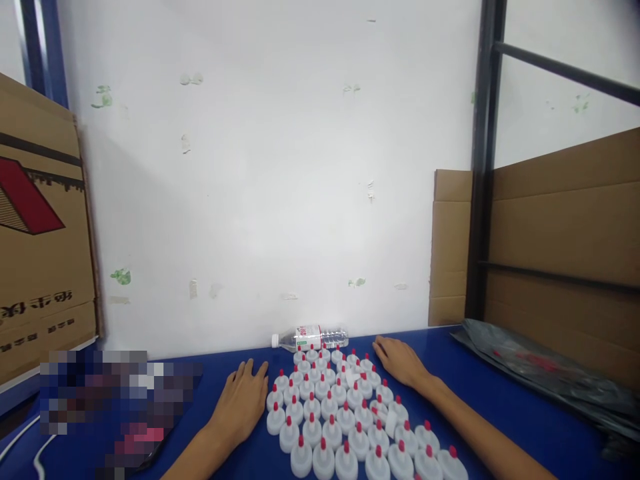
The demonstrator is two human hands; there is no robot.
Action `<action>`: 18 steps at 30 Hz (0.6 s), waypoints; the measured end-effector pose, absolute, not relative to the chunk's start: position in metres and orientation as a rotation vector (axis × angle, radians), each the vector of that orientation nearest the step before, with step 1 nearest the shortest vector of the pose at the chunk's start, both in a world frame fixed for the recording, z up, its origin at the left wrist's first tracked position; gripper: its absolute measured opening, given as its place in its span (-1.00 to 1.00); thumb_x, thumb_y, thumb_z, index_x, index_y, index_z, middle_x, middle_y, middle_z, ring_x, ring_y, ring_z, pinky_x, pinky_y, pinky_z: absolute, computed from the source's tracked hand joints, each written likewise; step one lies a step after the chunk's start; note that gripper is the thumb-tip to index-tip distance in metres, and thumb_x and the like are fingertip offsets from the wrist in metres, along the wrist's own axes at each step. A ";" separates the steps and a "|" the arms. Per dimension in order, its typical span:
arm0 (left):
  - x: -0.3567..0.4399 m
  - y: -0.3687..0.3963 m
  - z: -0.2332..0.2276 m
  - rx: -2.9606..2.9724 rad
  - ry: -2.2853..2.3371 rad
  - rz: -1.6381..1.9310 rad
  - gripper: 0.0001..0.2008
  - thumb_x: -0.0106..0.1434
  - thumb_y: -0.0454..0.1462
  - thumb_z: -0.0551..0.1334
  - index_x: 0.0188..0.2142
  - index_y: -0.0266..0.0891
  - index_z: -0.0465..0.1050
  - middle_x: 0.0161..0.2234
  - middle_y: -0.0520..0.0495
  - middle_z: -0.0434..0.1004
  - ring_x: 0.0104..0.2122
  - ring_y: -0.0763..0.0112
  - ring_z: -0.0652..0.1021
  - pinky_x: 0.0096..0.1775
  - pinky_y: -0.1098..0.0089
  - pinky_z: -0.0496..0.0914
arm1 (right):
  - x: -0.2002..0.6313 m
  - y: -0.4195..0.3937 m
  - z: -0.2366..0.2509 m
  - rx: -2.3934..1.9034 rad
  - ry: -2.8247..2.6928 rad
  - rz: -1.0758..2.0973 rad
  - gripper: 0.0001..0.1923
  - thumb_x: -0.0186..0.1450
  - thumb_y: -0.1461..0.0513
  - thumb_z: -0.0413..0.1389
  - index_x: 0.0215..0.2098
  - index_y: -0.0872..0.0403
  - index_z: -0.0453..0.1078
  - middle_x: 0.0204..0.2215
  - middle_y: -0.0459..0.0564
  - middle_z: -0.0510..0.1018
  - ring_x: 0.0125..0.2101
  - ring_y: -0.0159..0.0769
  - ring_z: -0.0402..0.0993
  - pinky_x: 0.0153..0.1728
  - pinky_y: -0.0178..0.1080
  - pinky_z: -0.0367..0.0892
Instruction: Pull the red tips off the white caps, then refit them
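While red-tipped white bottles (329, 407) stand between them, left hand (244, 398) and right hand (401, 361) rest on the bench (483, 373), fingers outstretched.

The head view looks forward from just above the blue tabletop (445, 357); it squarely faces the white wall (280, 167).

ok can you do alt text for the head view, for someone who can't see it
A person's left hand and right hand rest on a blue table, either side of a dense cluster of small whitish bottles with red tips. Behind the cluster, a clear plastic bottle lies on its side near a white wall.
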State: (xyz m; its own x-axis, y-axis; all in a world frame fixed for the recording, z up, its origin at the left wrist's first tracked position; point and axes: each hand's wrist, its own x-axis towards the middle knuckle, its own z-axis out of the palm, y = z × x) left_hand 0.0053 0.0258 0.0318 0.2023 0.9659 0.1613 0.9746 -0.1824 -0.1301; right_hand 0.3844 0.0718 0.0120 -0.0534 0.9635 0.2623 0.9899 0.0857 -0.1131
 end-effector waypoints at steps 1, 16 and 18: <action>0.005 0.026 0.032 -2.269 -1.866 -0.068 -0.47 0.49 -0.24 -0.12 0.36 -0.33 0.24 0.33 -0.47 0.26 0.32 -0.08 0.31 0.26 0.03 0.24 | 0.384 0.072 0.012 -1.953 -2.096 -0.139 -0.70 0.46 0.11 0.16 0.08 0.09 0.42 0.01 0.06 0.53 -0.10 -0.17 0.54 -0.08 -0.02 0.50; 0.005 0.027 0.031 -2.260 -1.875 -0.090 -0.46 0.47 -0.26 -0.12 0.36 -0.34 0.24 0.32 -0.48 0.27 0.32 -0.08 0.32 0.26 0.03 0.25 | 0.383 0.071 0.013 -1.951 -2.086 -0.143 -0.69 0.46 0.11 0.16 0.09 0.09 0.41 0.02 0.06 0.52 -0.08 -0.16 0.54 -0.08 -0.02 0.49; 0.005 0.027 0.031 -2.261 -1.869 -0.084 -0.46 0.47 -0.26 -0.12 0.36 -0.34 0.24 0.32 -0.48 0.27 0.32 -0.09 0.31 0.26 0.03 0.24 | 0.383 0.071 0.013 -1.951 -2.086 -0.145 -0.69 0.46 0.11 0.16 0.09 0.09 0.41 0.02 0.06 0.52 -0.08 -0.16 0.54 -0.08 -0.02 0.49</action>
State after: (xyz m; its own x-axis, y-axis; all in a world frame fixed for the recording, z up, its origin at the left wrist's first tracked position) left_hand 0.0055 0.0269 0.0309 0.1956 0.9650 0.1747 0.9768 -0.1759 -0.1220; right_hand 0.3826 0.0707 0.0133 -0.0480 0.9614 0.2708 0.9897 0.0824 -0.1173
